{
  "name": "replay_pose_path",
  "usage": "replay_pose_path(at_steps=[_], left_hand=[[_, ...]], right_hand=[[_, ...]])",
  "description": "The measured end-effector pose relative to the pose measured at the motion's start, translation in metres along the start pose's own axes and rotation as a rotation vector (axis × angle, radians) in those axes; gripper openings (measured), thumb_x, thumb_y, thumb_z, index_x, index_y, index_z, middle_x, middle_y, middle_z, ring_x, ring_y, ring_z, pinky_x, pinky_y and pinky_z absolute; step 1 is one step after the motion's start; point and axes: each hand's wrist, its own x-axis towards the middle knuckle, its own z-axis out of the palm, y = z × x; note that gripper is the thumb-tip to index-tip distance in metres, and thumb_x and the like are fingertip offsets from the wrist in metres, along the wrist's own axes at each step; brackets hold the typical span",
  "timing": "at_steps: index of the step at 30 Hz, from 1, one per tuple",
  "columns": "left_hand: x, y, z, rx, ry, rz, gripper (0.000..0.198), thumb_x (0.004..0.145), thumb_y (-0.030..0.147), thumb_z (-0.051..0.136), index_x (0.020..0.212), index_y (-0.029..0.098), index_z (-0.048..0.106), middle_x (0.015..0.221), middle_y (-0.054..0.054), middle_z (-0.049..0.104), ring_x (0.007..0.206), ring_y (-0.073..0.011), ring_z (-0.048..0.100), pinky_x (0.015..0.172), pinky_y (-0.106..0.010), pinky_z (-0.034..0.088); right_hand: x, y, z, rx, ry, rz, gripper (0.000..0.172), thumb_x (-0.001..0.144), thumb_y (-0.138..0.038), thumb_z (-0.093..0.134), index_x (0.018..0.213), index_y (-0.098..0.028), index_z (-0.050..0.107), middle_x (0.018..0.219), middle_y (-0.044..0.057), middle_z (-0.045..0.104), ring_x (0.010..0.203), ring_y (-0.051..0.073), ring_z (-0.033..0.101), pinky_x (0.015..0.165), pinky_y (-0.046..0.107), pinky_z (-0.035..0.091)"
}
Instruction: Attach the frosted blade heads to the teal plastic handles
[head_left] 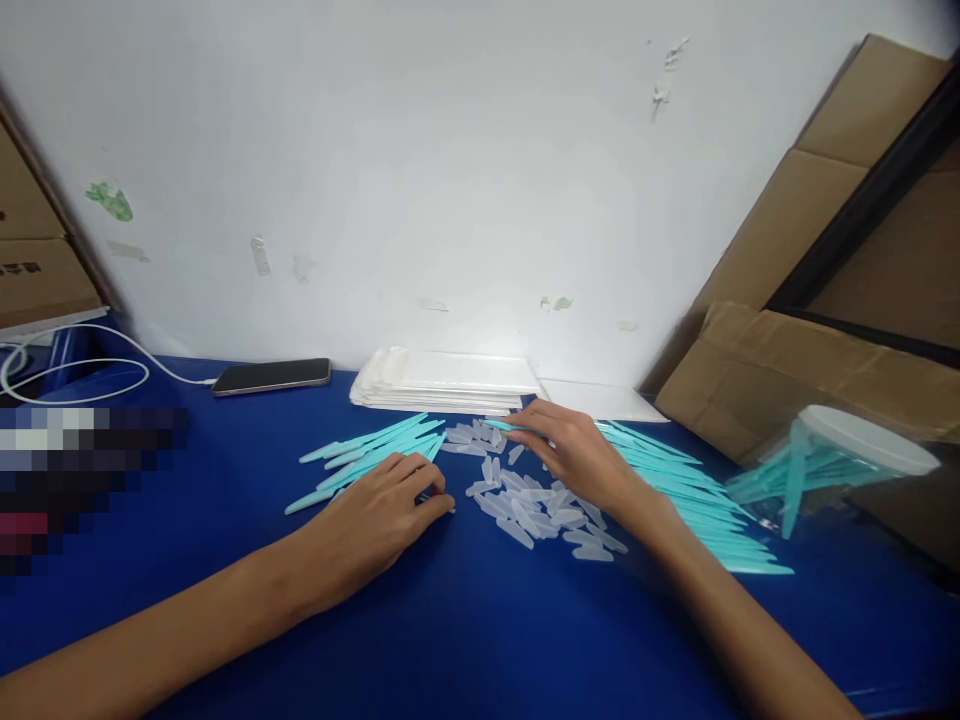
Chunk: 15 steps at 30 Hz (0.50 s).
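My left hand (397,500) is closed in a pinch low over the blue table, and what looks like a clear plastic cap partly shows at its fingertips. Beside it lies a fanned group of turquoise eyebrow razors (352,458), partly covered by the hand. Another slim turquoise eyebrow razor (498,426) is pinched in my right hand (566,445), its tip pointing left. Between and below the hands spread many loose translucent caps (525,505). Under and beyond my right wrist lies a larger row of turquoise sticks (697,500).
White padded envelopes (450,375) are stacked against the wall. A phone (271,376) with a white cable lies back left. At right, a clear tub (862,445) with a white lid holds more turquoise sticks, near cardboard (795,370). A blurred-out patch covers the left edge.
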Motion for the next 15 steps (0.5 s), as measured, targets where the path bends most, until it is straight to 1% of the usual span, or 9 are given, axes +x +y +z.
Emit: replay_pose_path(at_steps=[2, 5, 8, 10, 12, 13, 15], left_hand=[[0.0, 0.0, -0.001, -0.054, 0.026, -0.018, 0.027, 0.098, 0.005, 0.044, 0.115, 0.018, 0.06, 0.112, -0.008, 0.063, 0.103, -0.0246, 0.058, 0.084, -0.042, 0.048], [0.001, 0.001, -0.007, -0.214, 0.128, -0.094, 0.021, 0.102, 0.013, 0.044, 0.114, 0.019, 0.06, 0.107, -0.005, 0.068, 0.099, -0.0201, 0.062, 0.086, -0.037, 0.049], [0.004, 0.001, -0.014, -0.386, 0.288, -0.261, 0.017, 0.101, 0.021, 0.052, 0.114, 0.022, 0.063, 0.105, -0.001, 0.071, 0.094, -0.0158, 0.065, 0.084, -0.029, 0.051], [0.005, 0.002, -0.019, -0.482, 0.368, -0.4, 0.022, 0.1, 0.026, 0.055, 0.12, 0.026, 0.064, 0.099, 0.0, 0.071, 0.087, -0.0141, 0.067, 0.077, -0.026, 0.053], [0.007, 0.002, -0.022, -0.589, 0.411, -0.513, 0.027, 0.099, 0.03, 0.056, 0.125, 0.028, 0.064, 0.094, 0.001, 0.072, 0.082, -0.0138, 0.069, 0.073, -0.024, 0.055], [0.008, 0.002, -0.023, -0.654, 0.425, -0.56, 0.028, 0.098, 0.032, 0.057, 0.125, 0.028, 0.065, 0.094, 0.001, 0.073, 0.083, -0.0144, 0.07, 0.074, -0.024, 0.056], [0.01, 0.002, -0.024, -0.796, 0.455, -0.646, 0.025, 0.094, 0.038, 0.063, 0.116, 0.027, 0.07, 0.096, 0.0, 0.075, 0.087, -0.0162, 0.072, 0.075, -0.024, 0.058]], right_hand=[[-0.001, -0.004, 0.002, -0.014, -0.006, 0.007, 0.03, 0.103, -0.037, 0.048, 0.122, -0.021, 0.066, 0.102, 0.005, 0.071, 0.088, 0.02, 0.068, 0.074, 0.033, 0.053], [-0.002, -0.009, 0.002, -0.032, -0.011, 0.013, 0.032, 0.104, -0.038, 0.045, 0.124, -0.022, 0.065, 0.104, 0.005, 0.073, 0.089, 0.02, 0.069, 0.074, 0.032, 0.052], [-0.001, -0.016, 0.0, -0.032, -0.016, -0.004, 0.034, 0.106, -0.035, 0.04, 0.128, -0.023, 0.064, 0.103, 0.005, 0.071, 0.087, 0.018, 0.067, 0.071, 0.03, 0.05], [-0.001, -0.022, -0.001, -0.024, -0.018, -0.026, 0.035, 0.107, -0.034, 0.038, 0.131, -0.025, 0.062, 0.103, 0.004, 0.069, 0.086, 0.016, 0.066, 0.07, 0.029, 0.049], [0.0, -0.026, 0.0, -0.014, -0.026, -0.051, 0.035, 0.107, -0.034, 0.038, 0.134, -0.028, 0.06, 0.103, 0.004, 0.068, 0.085, 0.016, 0.065, 0.069, 0.028, 0.048], [0.0, -0.028, 0.001, -0.009, -0.034, -0.06, 0.035, 0.107, -0.035, 0.039, 0.134, -0.028, 0.06, 0.104, 0.004, 0.068, 0.084, 0.015, 0.064, 0.069, 0.027, 0.048], [0.0, -0.031, 0.004, 0.0, -0.054, -0.075, 0.035, 0.106, -0.036, 0.04, 0.134, -0.029, 0.06, 0.104, 0.004, 0.067, 0.082, 0.015, 0.063, 0.068, 0.026, 0.048]])
